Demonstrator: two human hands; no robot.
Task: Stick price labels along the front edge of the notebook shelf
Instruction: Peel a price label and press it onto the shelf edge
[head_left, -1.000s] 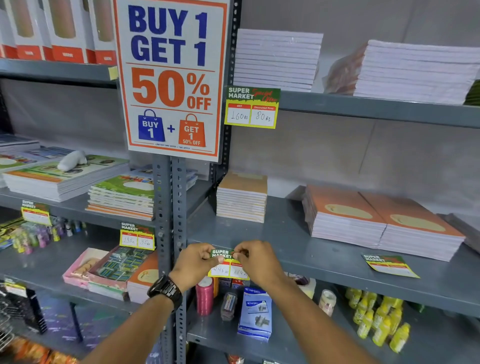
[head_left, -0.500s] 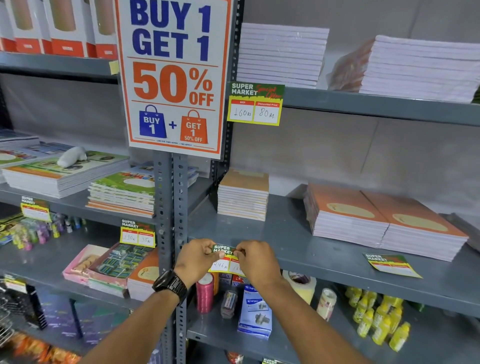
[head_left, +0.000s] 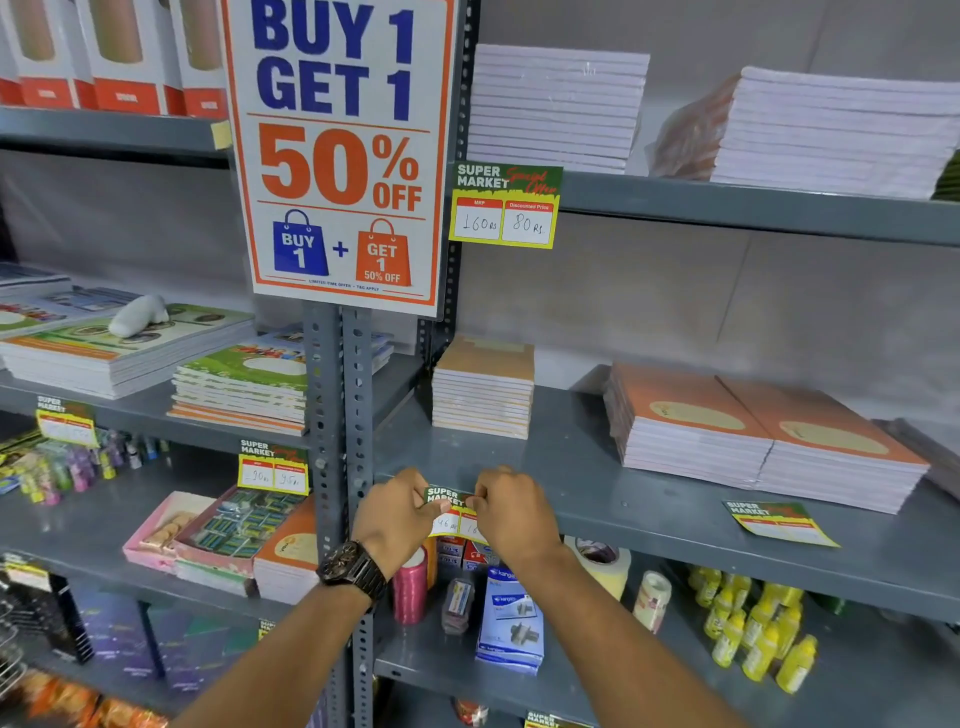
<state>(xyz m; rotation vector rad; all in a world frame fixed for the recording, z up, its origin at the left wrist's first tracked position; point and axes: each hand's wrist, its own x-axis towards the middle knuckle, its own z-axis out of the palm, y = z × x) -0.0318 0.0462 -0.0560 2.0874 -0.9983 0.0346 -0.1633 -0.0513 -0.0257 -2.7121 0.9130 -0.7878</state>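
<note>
Both hands pinch a single price label (head_left: 451, 512) against the front edge of the notebook shelf (head_left: 649, 525), near its left end beside the perforated upright (head_left: 340, 415): the left hand (head_left: 397, 517) clamps the label's left side, the right hand (head_left: 511, 514) its right, fingertips closed on the paper. Over the past second the hands have drawn closer together and the label has risen slightly, its green header now folding over the shelf lip instead of hanging below it — a sign, most likely, that it is being seated and pressed down rather than merely positioned. Further along the same shelf, towards the right, a spare label (head_left: 779, 522) lies flat near the front edge, not yet stuck, in front of the orange notebook stacks (head_left: 758, 436). A smaller brown-covered stack (head_left: 483, 387) sits behind the hands. One shelf up, a finished label (head_left: 504, 205) marked 160 and 80 rupees already hangs beside the promotional poster (head_left: 340, 150).
</note>
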